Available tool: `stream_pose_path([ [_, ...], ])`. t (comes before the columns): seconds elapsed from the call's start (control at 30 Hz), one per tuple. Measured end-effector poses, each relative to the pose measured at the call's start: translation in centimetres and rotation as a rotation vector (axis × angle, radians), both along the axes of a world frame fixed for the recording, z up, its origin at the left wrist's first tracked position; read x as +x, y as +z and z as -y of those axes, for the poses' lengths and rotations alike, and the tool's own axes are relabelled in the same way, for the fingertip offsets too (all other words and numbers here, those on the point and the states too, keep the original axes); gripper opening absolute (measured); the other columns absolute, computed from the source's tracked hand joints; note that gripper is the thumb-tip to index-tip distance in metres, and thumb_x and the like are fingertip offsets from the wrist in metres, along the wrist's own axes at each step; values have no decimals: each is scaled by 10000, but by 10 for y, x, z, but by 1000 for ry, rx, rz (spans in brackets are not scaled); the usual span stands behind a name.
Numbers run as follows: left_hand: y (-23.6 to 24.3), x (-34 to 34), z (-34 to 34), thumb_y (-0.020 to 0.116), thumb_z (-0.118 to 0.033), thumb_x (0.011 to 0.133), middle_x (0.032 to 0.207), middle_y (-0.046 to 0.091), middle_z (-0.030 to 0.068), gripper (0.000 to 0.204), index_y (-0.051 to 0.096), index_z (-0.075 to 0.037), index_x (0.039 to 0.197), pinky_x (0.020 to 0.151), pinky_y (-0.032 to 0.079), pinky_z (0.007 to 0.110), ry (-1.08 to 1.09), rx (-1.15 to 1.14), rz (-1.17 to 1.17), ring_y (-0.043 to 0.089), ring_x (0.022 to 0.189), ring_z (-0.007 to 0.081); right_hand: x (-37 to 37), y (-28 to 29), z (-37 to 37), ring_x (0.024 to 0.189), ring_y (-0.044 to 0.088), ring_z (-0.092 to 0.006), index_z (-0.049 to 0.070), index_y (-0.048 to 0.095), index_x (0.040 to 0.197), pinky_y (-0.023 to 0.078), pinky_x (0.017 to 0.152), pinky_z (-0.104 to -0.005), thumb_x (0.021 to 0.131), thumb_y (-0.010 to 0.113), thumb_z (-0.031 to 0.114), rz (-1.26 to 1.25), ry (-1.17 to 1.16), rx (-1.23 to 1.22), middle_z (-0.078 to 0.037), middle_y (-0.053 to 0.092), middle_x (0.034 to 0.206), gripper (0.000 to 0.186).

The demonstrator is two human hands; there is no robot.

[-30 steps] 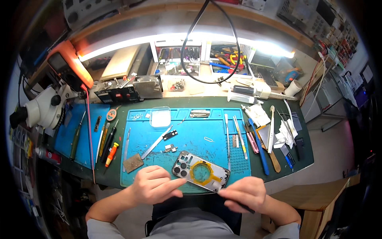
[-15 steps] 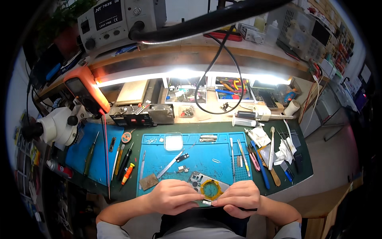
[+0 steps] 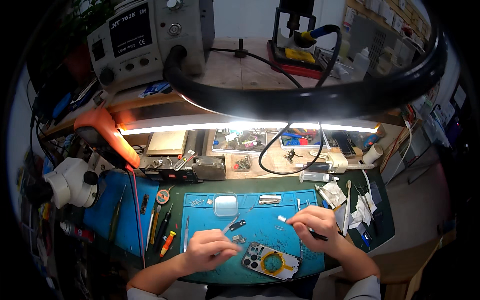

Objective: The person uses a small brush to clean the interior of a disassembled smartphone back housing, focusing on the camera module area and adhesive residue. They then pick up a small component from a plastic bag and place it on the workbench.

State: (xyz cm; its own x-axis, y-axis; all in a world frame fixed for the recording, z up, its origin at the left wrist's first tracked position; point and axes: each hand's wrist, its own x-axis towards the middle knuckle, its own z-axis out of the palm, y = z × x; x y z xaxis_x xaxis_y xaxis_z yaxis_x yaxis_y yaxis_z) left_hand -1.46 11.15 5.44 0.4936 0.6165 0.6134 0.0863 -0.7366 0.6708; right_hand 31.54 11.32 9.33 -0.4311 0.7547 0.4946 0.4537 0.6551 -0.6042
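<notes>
A phone back housing with camera openings and a yellow ring-shaped coil lies on the blue work mat, close to its near edge. My right hand is raised above the mat's right side, closed around a slim black tool with a whitish end. To the left of the housing hovers my left hand, fingers curled and fingertips slightly blurred. Whether it pinches anything small cannot be made out. Small metal parts and a dark little piece sit beyond the left hand.
A clear plastic box stands at the mat's back. Screwdrivers lie left, a white brush and crumpled tissue right. Behind are a microscope, an orange multimeter and a thick black hose crossing overhead.
Both hands have come away from the phone housing, which now lies on the mat. My right hand has lifted the black tool farther off and rightward; the view has tilted up.
</notes>
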Motion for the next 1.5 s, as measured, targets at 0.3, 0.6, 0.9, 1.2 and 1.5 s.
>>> stream_pose_path([
  [0.3,1,-5,2,817,-42,839,822,710,33,388,776,-50,1225,582,569,295,-42,186,-140,696,677,166,-18,-14,-123,1085,702,-322,112,642,1403,573,944,-441,927,658,5,570,-186,120,-147,708,1238,489],
  [0.6,-4,-5,-6,805,-73,882,908,759,45,478,711,-31,1349,560,537,271,136,412,-195,690,665,133,-146,-47,-276,1064,742,-311,132,697,1296,596,908,-452,940,769,190,21,-179,-501,-141,755,1129,368],
  [0.9,-1,-3,-3,842,-51,849,920,782,65,455,703,-29,1282,605,596,306,153,363,-262,758,726,202,-124,-70,-298,1004,756,-318,124,706,1241,604,886,-433,932,787,200,618,18,117,-123,768,1080,327],
  [1.2,6,6,-9,778,-35,928,795,720,77,411,682,16,1325,547,545,332,217,406,-214,698,624,218,-121,-54,-292,1003,741,-340,132,794,1153,601,877,-465,870,799,136,577,-55,227,-120,763,1065,283],
  [1.5,-6,-5,-14,756,-31,922,735,647,57,555,606,-8,1456,545,510,363,293,377,-275,625,597,210,-133,-51,-294,980,743,-382,82,730,1087,607,843,-491,861,813,231,539,-163,20,-182,763,1030,283],
])
